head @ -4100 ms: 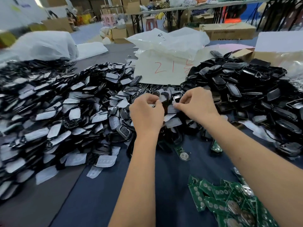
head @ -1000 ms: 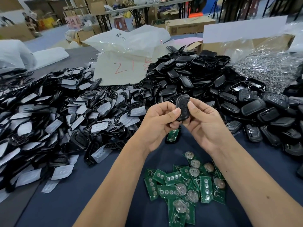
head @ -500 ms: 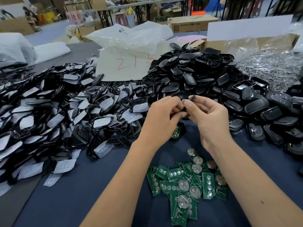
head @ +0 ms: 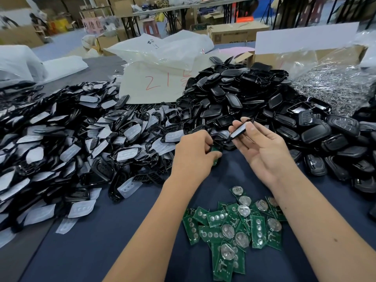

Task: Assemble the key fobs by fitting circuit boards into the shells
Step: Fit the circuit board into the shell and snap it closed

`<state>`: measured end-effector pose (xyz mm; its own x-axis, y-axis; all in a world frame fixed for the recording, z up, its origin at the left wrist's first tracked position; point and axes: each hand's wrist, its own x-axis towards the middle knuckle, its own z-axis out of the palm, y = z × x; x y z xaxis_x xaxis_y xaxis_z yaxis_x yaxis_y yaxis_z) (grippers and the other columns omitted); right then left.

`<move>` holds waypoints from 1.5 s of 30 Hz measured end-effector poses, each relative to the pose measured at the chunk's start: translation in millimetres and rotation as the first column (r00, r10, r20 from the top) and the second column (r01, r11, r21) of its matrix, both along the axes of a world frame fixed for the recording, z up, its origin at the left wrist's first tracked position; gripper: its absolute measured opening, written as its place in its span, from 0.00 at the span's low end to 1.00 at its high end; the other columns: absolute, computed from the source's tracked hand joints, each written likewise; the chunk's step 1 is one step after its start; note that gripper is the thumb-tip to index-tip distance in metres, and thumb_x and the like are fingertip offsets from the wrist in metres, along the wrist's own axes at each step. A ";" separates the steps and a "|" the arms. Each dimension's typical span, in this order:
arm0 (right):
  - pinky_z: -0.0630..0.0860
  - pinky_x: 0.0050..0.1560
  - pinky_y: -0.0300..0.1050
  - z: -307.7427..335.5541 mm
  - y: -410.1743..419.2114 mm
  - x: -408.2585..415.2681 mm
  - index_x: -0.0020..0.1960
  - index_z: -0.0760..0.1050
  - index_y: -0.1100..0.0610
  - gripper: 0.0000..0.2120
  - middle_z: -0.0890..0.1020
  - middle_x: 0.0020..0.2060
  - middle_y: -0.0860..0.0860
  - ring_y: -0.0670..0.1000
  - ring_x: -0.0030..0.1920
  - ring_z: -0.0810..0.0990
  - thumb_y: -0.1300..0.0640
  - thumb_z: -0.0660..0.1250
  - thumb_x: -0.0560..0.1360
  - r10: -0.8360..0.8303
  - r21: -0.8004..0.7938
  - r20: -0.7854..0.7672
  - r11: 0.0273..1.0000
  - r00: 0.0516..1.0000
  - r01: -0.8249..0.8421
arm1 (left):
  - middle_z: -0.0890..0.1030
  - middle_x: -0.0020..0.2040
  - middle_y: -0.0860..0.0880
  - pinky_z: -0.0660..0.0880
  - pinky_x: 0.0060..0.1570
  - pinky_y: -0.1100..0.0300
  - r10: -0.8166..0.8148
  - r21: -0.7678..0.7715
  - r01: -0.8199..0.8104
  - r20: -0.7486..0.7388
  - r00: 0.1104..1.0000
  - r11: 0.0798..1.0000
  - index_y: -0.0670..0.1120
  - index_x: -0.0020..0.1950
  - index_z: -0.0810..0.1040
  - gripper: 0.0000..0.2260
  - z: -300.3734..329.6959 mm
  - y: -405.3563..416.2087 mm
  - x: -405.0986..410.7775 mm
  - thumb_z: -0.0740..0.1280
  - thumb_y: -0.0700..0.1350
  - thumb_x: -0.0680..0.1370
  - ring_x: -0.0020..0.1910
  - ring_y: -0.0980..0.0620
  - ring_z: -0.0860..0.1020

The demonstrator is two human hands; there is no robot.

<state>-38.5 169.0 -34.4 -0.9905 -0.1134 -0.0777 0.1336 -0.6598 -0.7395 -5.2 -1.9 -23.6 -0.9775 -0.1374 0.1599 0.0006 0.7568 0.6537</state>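
My right hand (head: 262, 151) is palm up and pinches a black key fob shell (head: 241, 129) edge-on between thumb and fingertips. My left hand (head: 193, 153) is lowered to the blue cloth with its fingers curled on a green circuit board (head: 215, 154) beside a black frame; most of that board is hidden by the fingers. A loose pile of green circuit boards (head: 238, 226) with round battery holders lies near me between my forearms.
A large heap of black frames with white button pads (head: 81, 143) covers the left side. Black shell halves (head: 244, 98) are heaped at the back right, assembled fobs (head: 329, 143) at the right. Plastic bags, a card marked in red (head: 156, 84) and cardboard boxes stand behind.
My hands have come apart. The right hand turned palm up and keeps the black shell. The left hand dropped to the cloth and took hold of a green board.
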 end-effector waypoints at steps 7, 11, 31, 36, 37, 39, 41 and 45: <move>0.83 0.52 0.44 0.1 -0.3 3.1 0.59 0.82 0.61 0.14 0.86 0.51 0.55 0.51 0.53 0.85 0.59 0.70 0.74 0.182 0.099 -0.031 0.979 0.983 -0.178 | 0.80 0.39 0.46 0.76 0.28 0.64 0.104 0.671 -0.124 0.070 0.992 0.731 0.42 0.47 0.79 0.09 -0.6 -6.5 -9.2 0.73 0.46 0.80 0.29 0.52 0.80; 0.83 0.57 0.46 -0.6 -1.7 4.6 0.58 0.83 0.61 0.15 0.86 0.51 0.55 0.51 0.53 0.85 0.59 0.71 0.73 0.240 0.124 -0.038 0.964 0.970 -0.234 | 0.81 0.45 0.39 0.80 0.34 0.62 0.061 0.804 -0.167 0.161 0.985 0.570 0.37 0.51 0.79 0.08 -0.2 -3.0 -8.8 0.73 0.42 0.80 0.35 0.46 0.82; 0.85 0.53 0.44 4.3 -3.5 5.3 0.58 0.82 0.65 0.17 0.84 0.54 0.61 0.55 0.54 0.83 0.60 0.72 0.70 0.117 0.214 -0.006 0.970 0.993 -0.113 | 0.84 0.32 0.56 0.83 0.41 0.61 -0.032 0.810 -0.058 0.094 0.995 0.583 0.55 0.33 0.87 0.21 5.9 -2.4 -3.3 0.72 0.31 0.78 0.32 0.57 0.83; 0.85 0.54 0.46 3.2 -2.6 5.1 0.59 0.81 0.67 0.16 0.84 0.53 0.62 0.55 0.52 0.84 0.62 0.72 0.73 0.112 0.228 0.008 0.967 0.994 -0.111 | 0.86 0.35 0.55 0.83 0.41 0.61 -0.016 0.786 -0.033 0.054 0.998 0.617 0.57 0.35 0.87 0.21 3.5 -0.9 -4.4 0.73 0.32 0.78 0.34 0.56 0.84; 0.85 0.53 0.46 3.4 -2.4 5.1 0.58 0.81 0.67 0.17 0.85 0.51 0.61 0.54 0.50 0.84 0.61 0.72 0.72 0.111 0.220 0.009 0.969 0.994 -0.110 | 0.86 0.35 0.54 0.83 0.41 0.60 -0.012 0.787 -0.040 0.060 0.998 0.615 0.55 0.35 0.87 0.19 2.6 -1.4 -5.0 0.73 0.32 0.77 0.34 0.56 0.84; 0.85 0.52 0.45 3.8 -2.2 5.2 0.57 0.82 0.67 0.18 0.85 0.49 0.59 0.52 0.48 0.84 0.60 0.72 0.70 0.110 0.197 0.007 0.974 0.994 -0.109 | 0.85 0.35 0.54 0.84 0.44 0.56 -0.008 0.793 -0.056 0.077 0.997 0.607 0.52 0.34 0.87 0.17 0.5 -3.2 -6.4 0.73 0.33 0.77 0.33 0.55 0.84; 0.85 0.52 0.45 3.9 -2.0 4.9 0.57 0.82 0.66 0.18 0.85 0.48 0.58 0.51 0.47 0.85 0.60 0.72 0.69 0.109 0.178 0.005 0.978 0.994 -0.108 | 0.84 0.34 0.54 0.85 0.46 0.55 -0.017 0.799 -0.058 0.085 0.996 0.599 0.49 0.34 0.87 0.16 -0.2 -4.2 -6.9 0.73 0.33 0.77 0.32 0.55 0.83; 0.85 0.52 0.45 2.2 -1.8 4.0 0.56 0.82 0.66 0.17 0.86 0.47 0.57 0.50 0.46 0.85 0.60 0.73 0.69 0.113 0.192 -0.010 0.975 0.994 -0.109 | 0.87 0.40 0.47 0.83 0.42 0.60 -0.016 0.818 -0.049 0.071 0.997 0.573 0.41 0.42 0.87 0.07 -0.5 -1.9 -6.8 0.73 0.32 0.77 0.36 0.52 0.85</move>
